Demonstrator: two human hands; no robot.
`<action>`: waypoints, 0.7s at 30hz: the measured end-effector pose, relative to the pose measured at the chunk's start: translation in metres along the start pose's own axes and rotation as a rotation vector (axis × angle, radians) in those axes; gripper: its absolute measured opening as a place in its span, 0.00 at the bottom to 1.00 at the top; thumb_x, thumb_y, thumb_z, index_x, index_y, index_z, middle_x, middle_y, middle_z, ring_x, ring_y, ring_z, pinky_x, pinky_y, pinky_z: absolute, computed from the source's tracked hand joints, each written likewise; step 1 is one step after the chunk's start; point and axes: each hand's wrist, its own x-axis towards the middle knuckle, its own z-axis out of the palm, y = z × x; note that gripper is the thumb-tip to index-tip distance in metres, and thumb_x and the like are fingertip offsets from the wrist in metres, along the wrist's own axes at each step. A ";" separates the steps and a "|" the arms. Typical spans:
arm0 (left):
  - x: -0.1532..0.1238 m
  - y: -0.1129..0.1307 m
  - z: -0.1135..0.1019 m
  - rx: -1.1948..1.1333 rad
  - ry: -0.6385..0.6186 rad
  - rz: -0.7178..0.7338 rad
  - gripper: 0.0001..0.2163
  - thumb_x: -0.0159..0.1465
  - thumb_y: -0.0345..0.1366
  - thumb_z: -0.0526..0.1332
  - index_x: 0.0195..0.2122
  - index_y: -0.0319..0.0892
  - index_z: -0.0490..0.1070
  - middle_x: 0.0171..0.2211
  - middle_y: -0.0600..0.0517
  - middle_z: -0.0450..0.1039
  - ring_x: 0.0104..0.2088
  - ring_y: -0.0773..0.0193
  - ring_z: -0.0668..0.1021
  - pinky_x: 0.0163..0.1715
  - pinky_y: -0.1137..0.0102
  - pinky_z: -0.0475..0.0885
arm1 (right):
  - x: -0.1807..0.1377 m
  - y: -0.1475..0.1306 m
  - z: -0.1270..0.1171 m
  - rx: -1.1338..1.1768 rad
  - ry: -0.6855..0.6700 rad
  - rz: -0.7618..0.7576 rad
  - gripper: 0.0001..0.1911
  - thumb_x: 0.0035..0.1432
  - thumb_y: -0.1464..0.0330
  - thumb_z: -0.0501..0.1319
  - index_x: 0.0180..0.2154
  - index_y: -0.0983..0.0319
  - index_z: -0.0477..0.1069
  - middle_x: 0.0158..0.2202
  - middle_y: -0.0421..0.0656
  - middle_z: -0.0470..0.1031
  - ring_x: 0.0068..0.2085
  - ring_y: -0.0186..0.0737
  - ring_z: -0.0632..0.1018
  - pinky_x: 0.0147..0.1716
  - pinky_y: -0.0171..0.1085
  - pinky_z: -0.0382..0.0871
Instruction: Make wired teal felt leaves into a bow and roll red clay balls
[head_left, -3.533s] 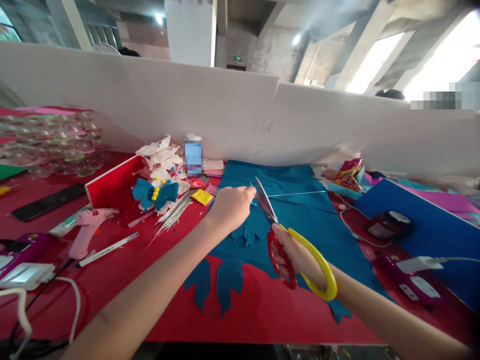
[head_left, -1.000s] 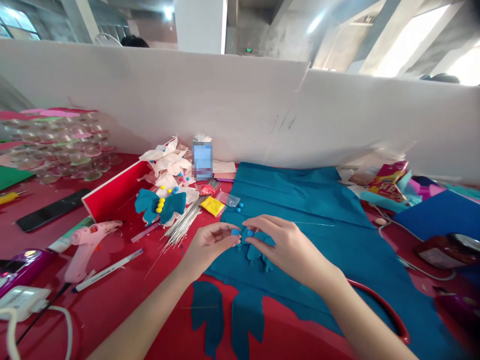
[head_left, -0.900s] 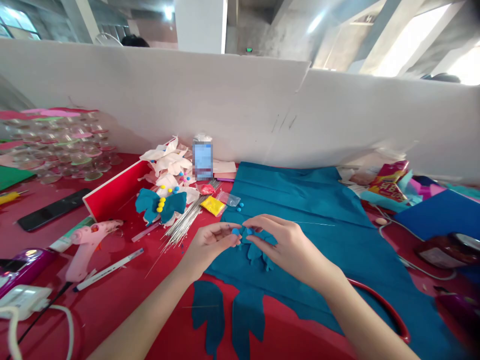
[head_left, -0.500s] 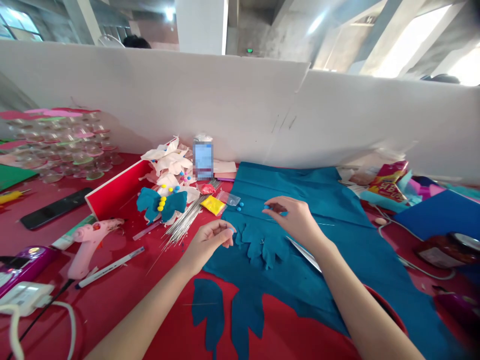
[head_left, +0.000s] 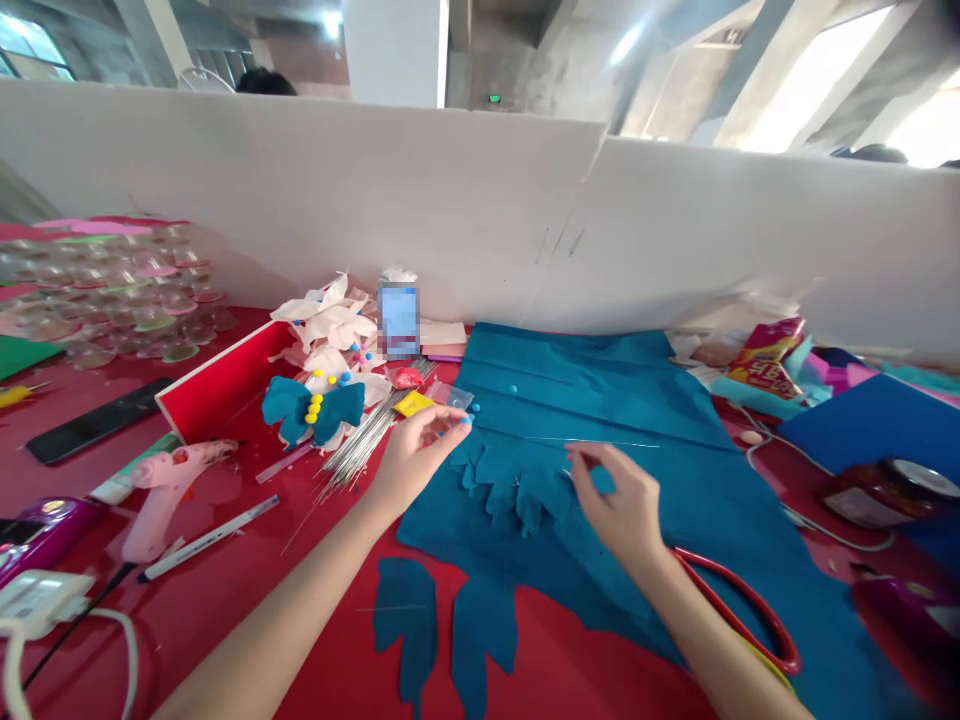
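My left hand hovers over the left edge of a teal felt sheet, its thumb and fingers pinched on a small blue bead. My right hand hangs just right of a cluster of teal felt petals, fingers loosely curled and apart, holding nothing. A thin wire lies on the felt just beyond my right hand. Another blue bead rests further back on the sheet. Red-handled scissors lie under my right forearm.
Left of the felt lie a bundle of wires, a teal bow with yellow beads, a red box, a pink glue gun and a pen. Two cut teal pieces are near me. A jar stands right.
The scissors went from my right hand to the table. Both hands then met at the petals with beads. My right hand reached back, left a bead on the felt and drew back.
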 end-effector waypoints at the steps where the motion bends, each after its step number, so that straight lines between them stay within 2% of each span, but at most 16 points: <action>1: 0.008 0.005 0.004 0.041 0.014 0.061 0.12 0.59 0.44 0.61 0.37 0.43 0.74 0.37 0.50 0.76 0.37 0.62 0.77 0.35 0.70 0.71 | -0.011 0.002 0.005 0.007 -0.027 -0.008 0.10 0.61 0.66 0.54 0.38 0.62 0.72 0.33 0.47 0.76 0.34 0.42 0.77 0.33 0.38 0.72; 3: 0.027 0.014 0.014 0.096 0.055 0.155 0.11 0.60 0.42 0.60 0.38 0.42 0.74 0.37 0.50 0.76 0.35 0.64 0.76 0.33 0.72 0.69 | -0.027 0.005 0.017 0.041 -0.079 -0.013 0.10 0.61 0.67 0.53 0.38 0.61 0.72 0.32 0.46 0.75 0.33 0.41 0.77 0.32 0.38 0.72; 7: 0.062 0.018 0.032 0.134 0.058 0.210 0.09 0.59 0.37 0.62 0.39 0.42 0.75 0.43 0.49 0.74 0.38 0.64 0.74 0.30 0.73 0.67 | -0.035 0.006 0.028 0.094 -0.160 -0.046 0.09 0.62 0.68 0.52 0.39 0.61 0.70 0.33 0.47 0.74 0.33 0.42 0.76 0.32 0.38 0.71; 11: 0.075 0.020 0.033 0.165 0.029 0.232 0.12 0.57 0.32 0.63 0.42 0.43 0.74 0.48 0.50 0.72 0.39 0.65 0.73 0.31 0.74 0.67 | -0.034 0.007 0.024 0.098 -0.158 -0.038 0.09 0.63 0.68 0.52 0.39 0.61 0.70 0.34 0.47 0.74 0.33 0.42 0.75 0.33 0.38 0.70; 13: 0.067 0.024 0.023 0.176 0.031 0.228 0.10 0.58 0.31 0.62 0.42 0.43 0.74 0.46 0.49 0.73 0.37 0.66 0.73 0.33 0.73 0.68 | -0.034 0.008 0.022 0.095 -0.151 -0.018 0.09 0.63 0.68 0.52 0.39 0.61 0.70 0.33 0.47 0.73 0.33 0.42 0.75 0.32 0.38 0.70; 15: 0.050 0.027 0.006 0.188 0.029 0.203 0.09 0.59 0.33 0.60 0.41 0.42 0.74 0.40 0.50 0.74 0.34 0.66 0.73 0.33 0.73 0.68 | -0.034 0.010 0.021 0.084 -0.155 -0.005 0.10 0.63 0.68 0.51 0.39 0.61 0.70 0.34 0.47 0.73 0.33 0.42 0.75 0.32 0.38 0.70; 18: 0.011 0.027 -0.024 0.234 -0.005 0.109 0.12 0.62 0.40 0.58 0.43 0.42 0.72 0.30 0.53 0.73 0.28 0.68 0.73 0.28 0.75 0.68 | -0.034 0.011 0.022 0.052 -0.163 0.008 0.10 0.63 0.68 0.51 0.39 0.62 0.70 0.34 0.48 0.73 0.34 0.42 0.75 0.33 0.38 0.70; 21: -0.039 0.017 -0.048 0.408 -0.077 -0.015 0.14 0.66 0.43 0.51 0.43 0.44 0.72 0.23 0.56 0.69 0.23 0.69 0.71 0.25 0.76 0.68 | -0.034 0.012 0.025 0.034 -0.172 0.006 0.10 0.62 0.68 0.52 0.39 0.63 0.70 0.34 0.47 0.74 0.34 0.42 0.75 0.32 0.37 0.70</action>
